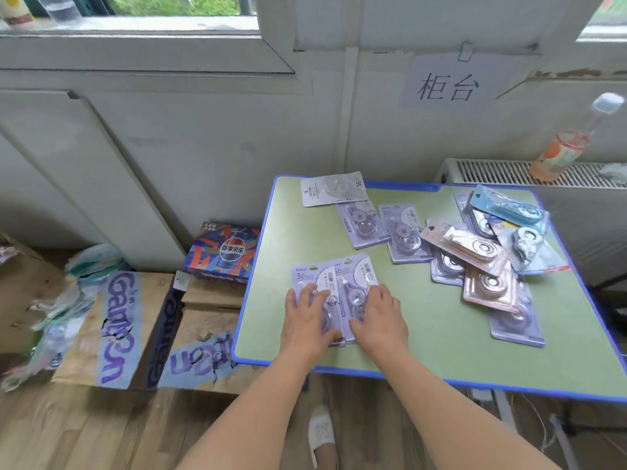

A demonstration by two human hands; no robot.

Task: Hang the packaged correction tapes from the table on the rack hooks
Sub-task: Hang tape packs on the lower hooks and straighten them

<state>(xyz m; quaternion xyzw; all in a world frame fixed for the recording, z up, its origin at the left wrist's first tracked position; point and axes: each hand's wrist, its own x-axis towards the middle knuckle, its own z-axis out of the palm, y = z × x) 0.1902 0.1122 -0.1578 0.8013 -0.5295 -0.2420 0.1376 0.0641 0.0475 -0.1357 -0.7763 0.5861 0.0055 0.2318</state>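
Lilac correction-tape packs (334, 286) pressed flat under left hand (307, 317) and right hand (380, 318) — fingers straight, gathering step. Next: pinch both, find rack — not visible.

Table (424, 337): green top, blue rim.
Near left edge: two purple packs (334, 283) side by side, flat, overlapping slightly.
Far left corner: white pack (332, 188), overlapping a purple pack (361, 225) just in front.
Middle: another purple pack (403, 232).
Right: heap (488, 256) of pink, blue and purple packs, overlapping.
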